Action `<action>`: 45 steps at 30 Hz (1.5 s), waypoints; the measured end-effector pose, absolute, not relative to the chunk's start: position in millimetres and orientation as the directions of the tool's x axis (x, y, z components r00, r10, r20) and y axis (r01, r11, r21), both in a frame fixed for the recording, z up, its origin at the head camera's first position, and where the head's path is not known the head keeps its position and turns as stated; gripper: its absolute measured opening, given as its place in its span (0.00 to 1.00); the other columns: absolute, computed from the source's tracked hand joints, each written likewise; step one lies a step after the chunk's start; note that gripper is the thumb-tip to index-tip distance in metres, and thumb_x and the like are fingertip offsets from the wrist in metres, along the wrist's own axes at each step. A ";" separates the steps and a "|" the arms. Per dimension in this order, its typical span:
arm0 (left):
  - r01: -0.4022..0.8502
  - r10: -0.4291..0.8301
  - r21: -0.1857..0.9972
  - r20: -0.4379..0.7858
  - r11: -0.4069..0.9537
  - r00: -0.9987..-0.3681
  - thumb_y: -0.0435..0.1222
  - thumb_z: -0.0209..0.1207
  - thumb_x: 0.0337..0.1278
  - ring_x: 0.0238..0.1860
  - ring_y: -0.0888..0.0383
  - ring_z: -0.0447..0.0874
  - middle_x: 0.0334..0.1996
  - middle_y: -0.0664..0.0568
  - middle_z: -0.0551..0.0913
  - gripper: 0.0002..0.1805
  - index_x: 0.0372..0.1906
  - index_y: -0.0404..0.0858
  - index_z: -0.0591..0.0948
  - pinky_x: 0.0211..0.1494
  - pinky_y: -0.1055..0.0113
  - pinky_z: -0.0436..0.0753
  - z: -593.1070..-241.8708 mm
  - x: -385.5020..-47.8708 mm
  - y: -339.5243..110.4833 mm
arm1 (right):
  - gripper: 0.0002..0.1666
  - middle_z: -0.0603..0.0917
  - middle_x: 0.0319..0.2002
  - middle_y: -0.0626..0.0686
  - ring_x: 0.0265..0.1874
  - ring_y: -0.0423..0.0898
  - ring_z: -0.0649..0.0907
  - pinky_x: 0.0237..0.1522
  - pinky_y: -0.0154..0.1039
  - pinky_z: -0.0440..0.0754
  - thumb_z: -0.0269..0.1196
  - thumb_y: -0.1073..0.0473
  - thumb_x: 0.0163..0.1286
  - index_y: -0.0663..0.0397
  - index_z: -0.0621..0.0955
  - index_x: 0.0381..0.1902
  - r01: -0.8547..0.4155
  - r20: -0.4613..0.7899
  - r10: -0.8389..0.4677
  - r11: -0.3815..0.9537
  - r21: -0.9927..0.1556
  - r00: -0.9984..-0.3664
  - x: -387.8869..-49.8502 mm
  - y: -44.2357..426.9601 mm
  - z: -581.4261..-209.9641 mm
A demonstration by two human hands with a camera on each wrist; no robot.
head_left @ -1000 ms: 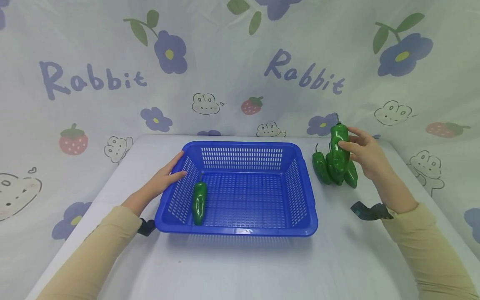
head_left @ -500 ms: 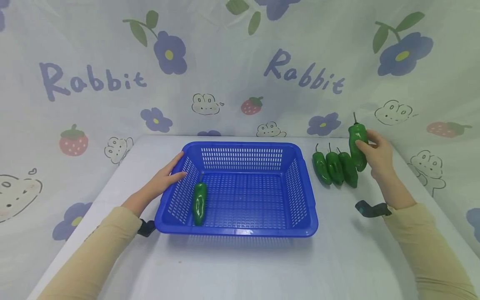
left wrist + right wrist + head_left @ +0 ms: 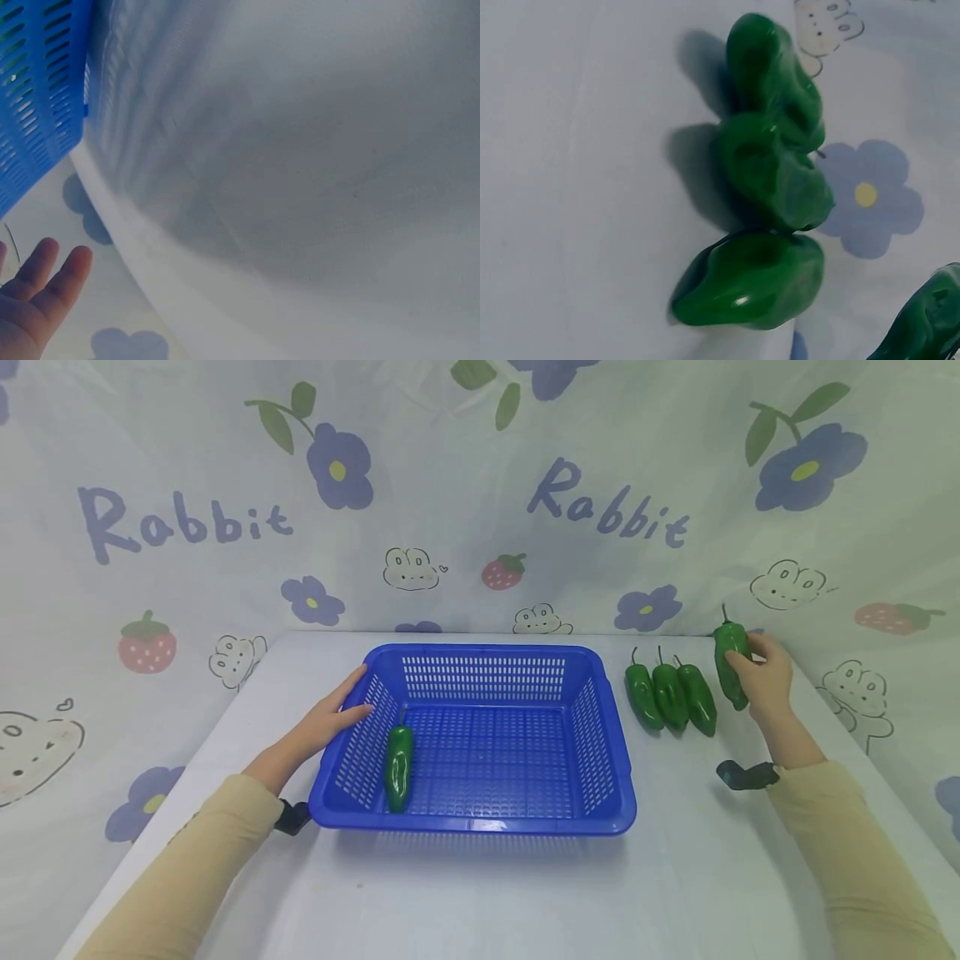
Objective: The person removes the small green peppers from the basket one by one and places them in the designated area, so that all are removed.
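My right hand [image 3: 767,675] pinches a glossy green chili pepper [image 3: 731,664] between thumb and fingers, stem up, at the table's far right. Whether its lower tip touches the table I cannot tell. Just left of it, three similar peppers [image 3: 670,697] lie side by side; the right wrist view shows these peppers [image 3: 769,176] close up, with the held pepper [image 3: 926,319] cut off at the corner. On the left rim of a blue plastic basket [image 3: 480,825] rests my left hand [image 3: 318,724], fingers extended. One green pepper [image 3: 399,767] lies inside, along the basket's left side.
A white table [image 3: 480,893] carries everything. Behind it hangs a pale cloth [image 3: 442,468] printed with flowers, strawberries and rabbits. Dark wrist straps [image 3: 746,775] show at both sleeves.
My right hand has carried its pepper from above the other peppers to their right, then lower. All three peppers beneath are now fully visible. My left hand and the basket stay put.
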State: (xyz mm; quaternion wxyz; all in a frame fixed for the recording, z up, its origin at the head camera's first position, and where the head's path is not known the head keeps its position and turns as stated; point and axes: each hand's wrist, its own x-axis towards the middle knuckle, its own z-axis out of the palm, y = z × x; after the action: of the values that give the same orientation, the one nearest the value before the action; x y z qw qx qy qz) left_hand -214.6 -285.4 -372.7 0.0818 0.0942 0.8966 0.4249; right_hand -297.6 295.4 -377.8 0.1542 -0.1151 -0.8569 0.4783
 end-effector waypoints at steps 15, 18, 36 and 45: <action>0.116 0.247 0.780 -0.052 0.615 -0.968 0.42 0.46 0.64 0.65 0.28 0.50 0.70 0.32 0.42 0.40 0.72 0.42 0.38 0.61 0.35 0.57 -374.8 -214.9 -287.2 | 0.35 0.57 0.66 0.71 0.63 0.68 0.60 0.62 0.59 0.61 0.48 0.54 0.69 0.69 0.55 0.67 0.174 -0.011 0.287 0.548 -0.818 -0.958 -304.2 313.0 -401.5; 0.116 0.249 0.780 -0.052 0.614 -0.967 0.42 0.46 0.64 0.65 0.28 0.50 0.70 0.32 0.42 0.40 0.72 0.42 0.38 0.61 0.36 0.58 -374.8 -215.3 -286.9 | 0.36 0.55 0.66 0.72 0.64 0.69 0.59 0.62 0.60 0.61 0.48 0.53 0.70 0.68 0.52 0.68 0.218 -0.070 0.273 0.561 -0.798 -0.960 -305.4 315.5 -404.1; 0.115 0.246 0.781 -0.051 0.613 -0.968 0.40 0.47 0.63 0.66 0.29 0.49 0.70 0.32 0.42 0.40 0.72 0.42 0.38 0.62 0.35 0.57 -372.0 -212.5 -284.7 | 0.36 0.53 0.67 0.70 0.64 0.68 0.57 0.63 0.58 0.60 0.48 0.57 0.68 0.66 0.51 0.69 0.338 -0.220 0.274 0.531 -0.777 -0.936 -310.5 314.0 -411.0; 0.119 0.248 0.786 -0.045 0.607 -0.968 0.40 0.47 0.63 0.66 0.29 0.48 0.70 0.33 0.42 0.40 0.72 0.42 0.38 0.63 0.36 0.55 -372.7 -213.0 -285.4 | 0.35 0.53 0.67 0.70 0.65 0.67 0.58 0.63 0.57 0.60 0.47 0.57 0.69 0.66 0.52 0.69 0.355 -0.237 0.282 0.519 -0.777 -0.930 -311.4 314.0 -412.9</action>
State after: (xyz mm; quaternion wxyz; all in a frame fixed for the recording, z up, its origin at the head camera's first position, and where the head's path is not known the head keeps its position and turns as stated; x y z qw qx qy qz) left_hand -213.0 -285.4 -372.7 0.0749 0.1026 0.8931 0.4315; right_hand -311.4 314.0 -412.9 -0.0405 -0.1829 -0.8706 0.4549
